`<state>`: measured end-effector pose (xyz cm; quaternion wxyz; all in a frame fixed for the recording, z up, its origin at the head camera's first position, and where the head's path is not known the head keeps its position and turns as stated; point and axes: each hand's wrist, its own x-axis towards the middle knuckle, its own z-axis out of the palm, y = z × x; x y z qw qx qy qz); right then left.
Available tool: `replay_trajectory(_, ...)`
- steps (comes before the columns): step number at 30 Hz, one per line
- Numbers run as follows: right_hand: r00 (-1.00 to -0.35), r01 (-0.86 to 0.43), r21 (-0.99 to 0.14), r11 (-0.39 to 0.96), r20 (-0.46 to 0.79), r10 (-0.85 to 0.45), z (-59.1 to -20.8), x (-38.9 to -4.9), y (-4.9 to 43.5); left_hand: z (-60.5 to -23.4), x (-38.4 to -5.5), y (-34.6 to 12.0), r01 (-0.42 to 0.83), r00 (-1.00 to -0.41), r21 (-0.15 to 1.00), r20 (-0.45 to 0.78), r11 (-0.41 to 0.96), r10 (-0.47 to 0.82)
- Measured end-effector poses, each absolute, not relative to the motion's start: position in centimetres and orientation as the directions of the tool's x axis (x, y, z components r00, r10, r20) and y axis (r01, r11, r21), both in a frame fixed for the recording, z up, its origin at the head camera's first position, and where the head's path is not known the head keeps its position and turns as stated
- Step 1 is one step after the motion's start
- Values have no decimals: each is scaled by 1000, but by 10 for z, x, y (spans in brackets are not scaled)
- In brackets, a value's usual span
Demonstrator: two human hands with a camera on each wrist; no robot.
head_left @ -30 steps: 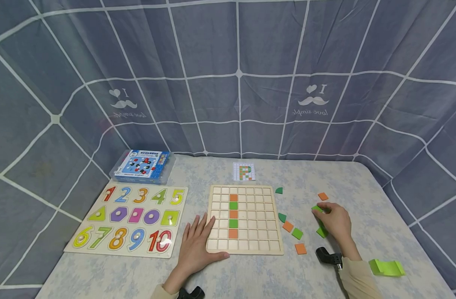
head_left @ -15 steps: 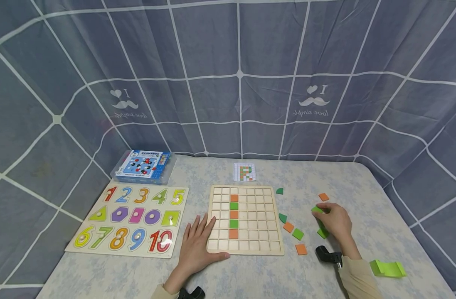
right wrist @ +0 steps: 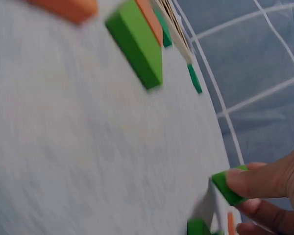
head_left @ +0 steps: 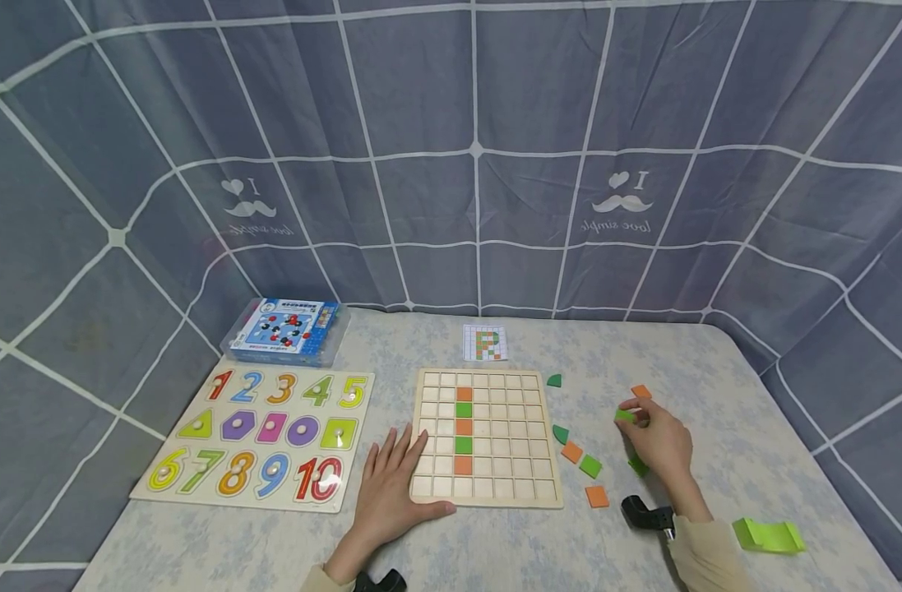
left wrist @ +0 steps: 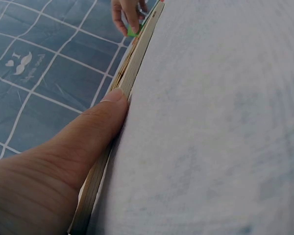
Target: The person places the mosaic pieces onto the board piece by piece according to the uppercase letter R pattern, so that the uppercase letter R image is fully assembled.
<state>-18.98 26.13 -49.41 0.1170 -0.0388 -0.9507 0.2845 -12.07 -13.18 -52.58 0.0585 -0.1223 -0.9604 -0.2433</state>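
Note:
My left hand (head_left: 391,489) rests with spread fingers at the left edge of a wooden grid board (head_left: 510,444), its thumb along the near edge. In the left wrist view the thumb presses against the board's side (left wrist: 137,61). One column on the board holds alternating orange and green square tiles (head_left: 463,427). To the right of the board, my right hand (head_left: 661,440) pinches a green square tile (right wrist: 229,188) between thumb and fingers, tilted, with a shadow on the cloth below it. Another green tile (head_left: 638,466) lies partly hidden beneath that hand.
Loose orange tiles (head_left: 597,497), a green tile (head_left: 589,466) and dark green quarter-round pieces (head_left: 560,433) lie right of the board. A pattern card (head_left: 485,343) lies behind it. Number puzzle (head_left: 254,444) and boxed set (head_left: 284,330) are left; a lime-green curved piece (head_left: 769,535) is right.
My right hand has shifted slightly to the left with the green tile in its pinch, its fingers a little more raised. My left hand has stayed in place on the board.

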Motion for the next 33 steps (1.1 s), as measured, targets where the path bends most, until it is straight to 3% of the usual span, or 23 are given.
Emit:
replay_trajectory(11, -944, -175, -598, 783, 328, 40, -482, -177, 205, -526, -121, -132, 270, -961, 448, 181, 852, 210)
replay_trajectory(21, -877, -472, -627, 620, 408, -255, -480, -162, 145, -526, -121, -132, 273, -959, 433, 188, 859, 211)
replay_trajectory(33, -849, -467, -738, 487, 219, -482, -486, -149, 97, -524, -121, -132, 279, -957, 413, 194, 867, 215)
